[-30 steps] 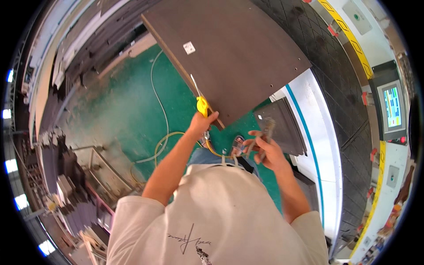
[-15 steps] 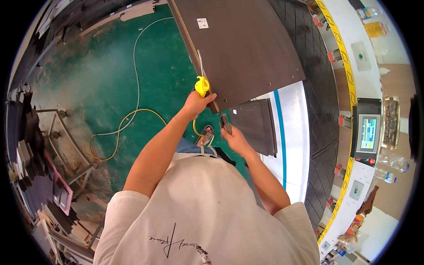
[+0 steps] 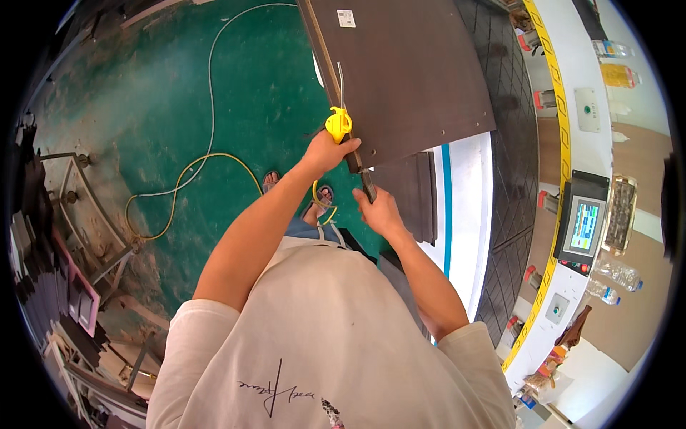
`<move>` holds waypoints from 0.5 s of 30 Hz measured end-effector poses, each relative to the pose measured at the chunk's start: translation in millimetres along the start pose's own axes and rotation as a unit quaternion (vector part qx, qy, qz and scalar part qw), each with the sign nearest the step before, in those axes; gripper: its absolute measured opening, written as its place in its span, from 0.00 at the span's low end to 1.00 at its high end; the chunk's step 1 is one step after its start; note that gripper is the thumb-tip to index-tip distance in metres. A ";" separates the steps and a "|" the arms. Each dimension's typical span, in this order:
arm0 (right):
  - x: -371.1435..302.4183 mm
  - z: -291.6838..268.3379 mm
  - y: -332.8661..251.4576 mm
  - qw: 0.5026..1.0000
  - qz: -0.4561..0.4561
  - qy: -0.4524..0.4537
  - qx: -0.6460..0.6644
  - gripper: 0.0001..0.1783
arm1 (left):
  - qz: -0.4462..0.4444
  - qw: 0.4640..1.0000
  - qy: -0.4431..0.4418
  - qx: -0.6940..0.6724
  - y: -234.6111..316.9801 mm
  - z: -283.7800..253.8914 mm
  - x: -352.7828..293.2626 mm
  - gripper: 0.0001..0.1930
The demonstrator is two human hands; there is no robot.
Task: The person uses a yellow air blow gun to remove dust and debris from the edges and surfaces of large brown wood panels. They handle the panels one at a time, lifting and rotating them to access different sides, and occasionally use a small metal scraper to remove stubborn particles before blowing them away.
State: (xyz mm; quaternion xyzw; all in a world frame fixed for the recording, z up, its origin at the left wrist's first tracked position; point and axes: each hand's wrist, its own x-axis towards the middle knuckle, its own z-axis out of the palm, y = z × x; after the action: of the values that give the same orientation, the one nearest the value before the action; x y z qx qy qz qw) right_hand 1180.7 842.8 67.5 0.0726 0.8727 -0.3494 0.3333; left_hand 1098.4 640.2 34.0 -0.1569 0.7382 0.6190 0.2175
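Note:
A large brown panel (image 3: pixel 407 79) with a white label and small holes stretches away in front of me. My left hand (image 3: pixel 330 153) is closed around a yellow air blow gun (image 3: pixel 339 124), whose thin metal nozzle points away from me along the panel's left edge. The left thumb reaches to that edge near the close corner. Below this corner, my right hand (image 3: pixel 381 213) grips a slim dark tool (image 3: pixel 368 184) with its tip up at the panel's edge. Whether the tool is a knife or a scraper cannot be made out.
A yellow hose (image 3: pixel 246 166) joins a pale hose looping over the green floor (image 3: pixel 264 79). More dark panels (image 3: pixel 411 193) stand below the large one. At right are a machine with a control screen (image 3: pixel 584 227) and bottles (image 3: pixel 618 270). A metal rack (image 3: pixel 93 207) stands left.
The view has shifted, and the large panel and both hands appear farther right. Both feet now show. Each hand keeps its hold, and the dark tool stays at the panel's close corner.

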 end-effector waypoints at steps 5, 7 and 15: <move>-8.2 -5.5 5.2 1.000 0.018 0.009 -0.002 0.25 | -0.024 1.000 -0.003 0.010 6.0 -6.5 -4.0 0.27; -19.3 -15.8 -0.6 0.996 0.040 0.000 0.080 0.25 | 0.001 1.000 0.011 0.006 3.7 -3.4 -3.2 0.27; 3.1 -12.8 28.1 0.995 -0.092 -0.026 0.038 0.28 | -0.019 1.000 -0.003 -0.011 -8.5 0.6 8.0 0.24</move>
State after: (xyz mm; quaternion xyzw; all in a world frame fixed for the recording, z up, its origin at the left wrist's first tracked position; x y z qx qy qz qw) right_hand 1181.5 871.9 56.6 -0.0046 0.8531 -0.4130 0.3189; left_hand 1095.8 639.5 22.6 -0.1714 0.7271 0.6236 0.2302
